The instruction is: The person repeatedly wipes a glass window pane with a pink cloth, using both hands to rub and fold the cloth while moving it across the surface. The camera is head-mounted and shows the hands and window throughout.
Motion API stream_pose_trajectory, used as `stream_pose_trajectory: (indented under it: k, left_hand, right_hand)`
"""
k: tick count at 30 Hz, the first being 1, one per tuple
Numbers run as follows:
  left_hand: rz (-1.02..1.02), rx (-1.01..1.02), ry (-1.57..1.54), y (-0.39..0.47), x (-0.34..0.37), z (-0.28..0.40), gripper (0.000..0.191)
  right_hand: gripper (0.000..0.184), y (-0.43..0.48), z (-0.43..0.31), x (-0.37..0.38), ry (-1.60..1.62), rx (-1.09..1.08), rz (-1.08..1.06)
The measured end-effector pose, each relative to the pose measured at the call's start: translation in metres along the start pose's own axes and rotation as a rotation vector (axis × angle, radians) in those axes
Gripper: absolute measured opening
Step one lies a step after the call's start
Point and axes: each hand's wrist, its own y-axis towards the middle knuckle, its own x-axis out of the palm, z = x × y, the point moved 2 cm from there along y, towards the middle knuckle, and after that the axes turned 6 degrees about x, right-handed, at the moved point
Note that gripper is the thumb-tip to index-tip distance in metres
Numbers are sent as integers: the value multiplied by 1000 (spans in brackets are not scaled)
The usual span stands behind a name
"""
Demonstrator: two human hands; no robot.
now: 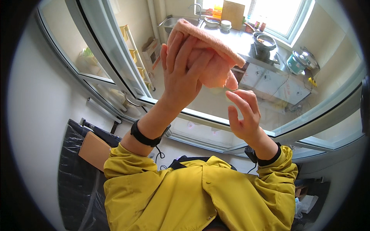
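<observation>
My left hand (183, 68) is raised with its fingers spread over a folded pink cloth (212, 69), which it presses or holds against the glass pane (214, 104) of a metal-framed door or window. Whether the thumb grips the cloth is hard to see. Just below the cloth's lower right corner, my right hand (244, 114) is raised with its fingers curved and apart, holding nothing. Both forearms wear black straps, and the yellow jacket sleeves are pushed up.
A light metal frame rail (208, 115) crosses below the hands, with a door handle (133, 99) at its left. Beyond the glass are a sink (167, 23), a counter with dishes (225, 25), pans (264, 42) and a rice cooker (297, 62). A cardboard box (94, 150) lies lower left.
</observation>
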Motion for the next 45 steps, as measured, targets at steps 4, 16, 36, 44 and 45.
stream_pose_trajectory:
  k: [4,16,36,44,45]
  left_hand:
    - [-81,-43,-37,-30,-8,0,37]
    - [1,-149,-8,-35,-41,-76,40]
    - [77,-305,41,-94,-84,-143,43]
    - [53,-314,120,-117,-89,-158,41]
    - [68,-339,105,-111,-87,-159,42]
  right_hand:
    - [44,4,0,23,90,45,-88]
    - [46,20,-17,84,143,18,-181]
    - [45,27,-38,162,118,8,-328]
    - [42,18,-40,179,108,67,-360]
    - [42,17,-41,180,107,69,-353]
